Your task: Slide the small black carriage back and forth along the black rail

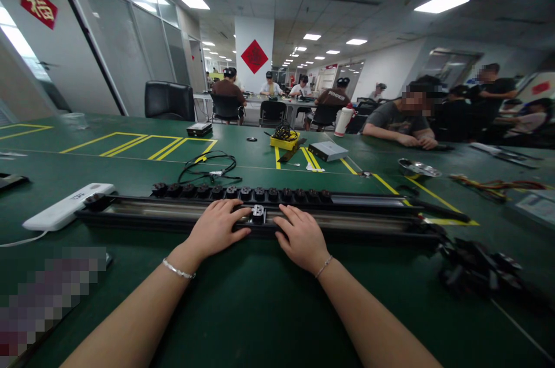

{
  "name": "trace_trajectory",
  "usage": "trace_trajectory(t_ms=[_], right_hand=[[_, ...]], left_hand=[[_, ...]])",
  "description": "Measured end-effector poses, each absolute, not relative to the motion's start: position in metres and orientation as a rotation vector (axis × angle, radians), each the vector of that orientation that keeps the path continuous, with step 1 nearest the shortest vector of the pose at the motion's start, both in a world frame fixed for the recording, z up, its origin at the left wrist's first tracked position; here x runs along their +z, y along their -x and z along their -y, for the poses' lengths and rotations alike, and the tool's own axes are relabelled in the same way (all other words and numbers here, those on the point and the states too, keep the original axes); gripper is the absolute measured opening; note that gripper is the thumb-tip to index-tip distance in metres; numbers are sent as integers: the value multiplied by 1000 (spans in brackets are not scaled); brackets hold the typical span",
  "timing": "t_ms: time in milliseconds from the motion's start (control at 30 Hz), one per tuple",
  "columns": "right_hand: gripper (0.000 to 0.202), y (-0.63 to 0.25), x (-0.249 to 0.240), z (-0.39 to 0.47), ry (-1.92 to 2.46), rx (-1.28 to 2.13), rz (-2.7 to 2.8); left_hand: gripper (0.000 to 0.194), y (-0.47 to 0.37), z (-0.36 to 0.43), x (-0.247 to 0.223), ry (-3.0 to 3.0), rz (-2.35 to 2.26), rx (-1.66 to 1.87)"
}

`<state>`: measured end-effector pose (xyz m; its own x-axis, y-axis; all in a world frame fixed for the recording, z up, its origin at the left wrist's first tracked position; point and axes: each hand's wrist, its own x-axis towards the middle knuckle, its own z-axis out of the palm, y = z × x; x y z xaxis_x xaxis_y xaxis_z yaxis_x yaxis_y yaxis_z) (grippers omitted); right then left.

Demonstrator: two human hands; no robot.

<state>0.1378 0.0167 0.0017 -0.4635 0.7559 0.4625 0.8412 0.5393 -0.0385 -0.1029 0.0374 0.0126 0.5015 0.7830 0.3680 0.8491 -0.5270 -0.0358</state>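
Note:
A long black rail point(150, 211) with a shiny grey inner channel lies across the green table. One small black block with a pale, metallic-looking top point(258, 213) sits on it, between my hands. My left hand point(217, 228) rests on the rail to the left of the block, fingers spread, index and thumb pointing towards it. To the block's right, my right hand point(302, 235) lies over the rail with its fingers stretched out. Neither hand visibly grips anything. Just behind, several similar black blocks point(245, 193) stand in a row along a second rail point(368, 200).
A white power strip point(69, 206) stands at the left end. Beyond the rails lie a black cable point(208, 168), a yellow box point(284, 140) and a grey box point(328, 151). Dark tangled parts point(481, 267) sit at right. A person point(401, 122) leans on the table's far side.

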Motion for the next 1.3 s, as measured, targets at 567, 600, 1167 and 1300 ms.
trace_trajectory(t_ms=[567,600,1167,1300], right_hand=[[43,-135,5,-14,1350,-296,2384],[43,-135,6,-13,1352,-299,2386],[54,-135,8,-12,1389,-301,2436],[54,-134,9,-12,1393,-293,2436]], left_hand=[[46,102,-38,11,2545,1411,-430],[46,102,-38,11,2552,1411,-428],[45,95,-35,10,2537,1437,-454],[45,95,-35,9,2533,1419,-458]])
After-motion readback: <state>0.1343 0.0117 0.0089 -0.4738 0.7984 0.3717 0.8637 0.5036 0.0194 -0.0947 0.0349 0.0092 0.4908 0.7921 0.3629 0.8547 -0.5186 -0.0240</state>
